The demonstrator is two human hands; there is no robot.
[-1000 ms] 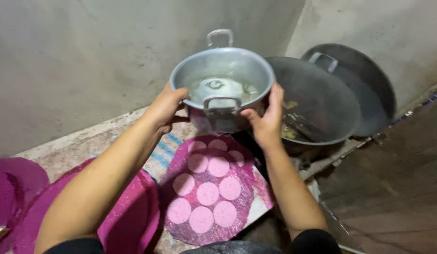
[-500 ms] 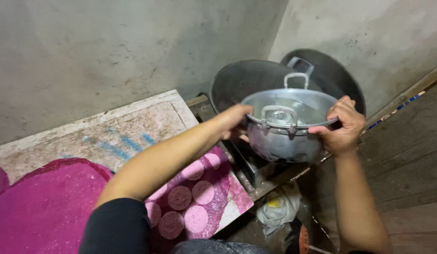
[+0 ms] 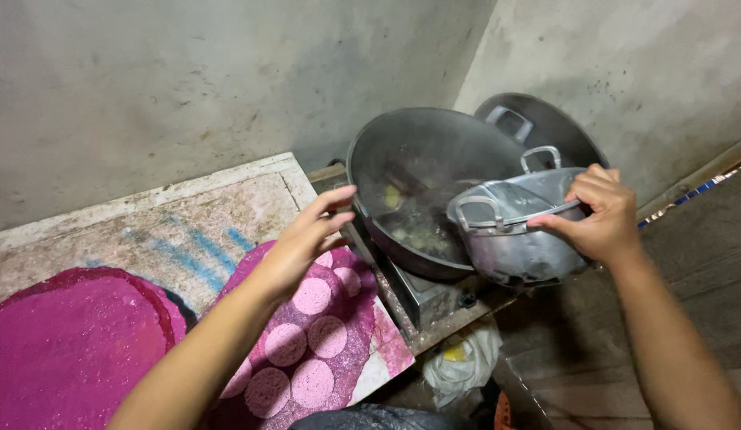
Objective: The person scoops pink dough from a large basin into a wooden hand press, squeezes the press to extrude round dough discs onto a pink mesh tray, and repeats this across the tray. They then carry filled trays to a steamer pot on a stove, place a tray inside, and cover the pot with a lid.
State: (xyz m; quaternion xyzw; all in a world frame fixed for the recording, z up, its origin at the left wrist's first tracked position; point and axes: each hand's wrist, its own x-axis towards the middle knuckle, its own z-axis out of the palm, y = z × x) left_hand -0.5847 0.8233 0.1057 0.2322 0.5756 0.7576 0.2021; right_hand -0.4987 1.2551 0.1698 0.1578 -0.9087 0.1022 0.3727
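Two hands are up over the counter, and only one has the pot; the right hand (image 3: 601, 213) is closed on the rim of the small silver pot (image 3: 514, 231), fingers curled over the edge on its right side; the pot tips toward the big dark wok (image 3: 422, 171), and its near side touches or almost touches the wok's rim, though the view is too dim to be sure; its two loop handles stick up, one near the middle and one at the back. The left hand (image 3: 307, 239) is open, fingers spread, holding nothing; it floats just left of the wok, above the pink mat with pale round spots (image 3: 315, 350).

Past the pot, the wok sits on a metal stove (image 3: 422, 299) at the end of the counter (image 3: 187, 215); a round dark lid (image 3: 554, 127) leans on the wall behind it; the counter stops at the stove, and below that edge lies a white bag (image 3: 466, 362) on the floor; a second pink mat (image 3: 68, 342) lies far to the left; open room shows between the left hand and the wall.

Half a second ago both hands held the pot level; now the left one has let go and the pot leans.
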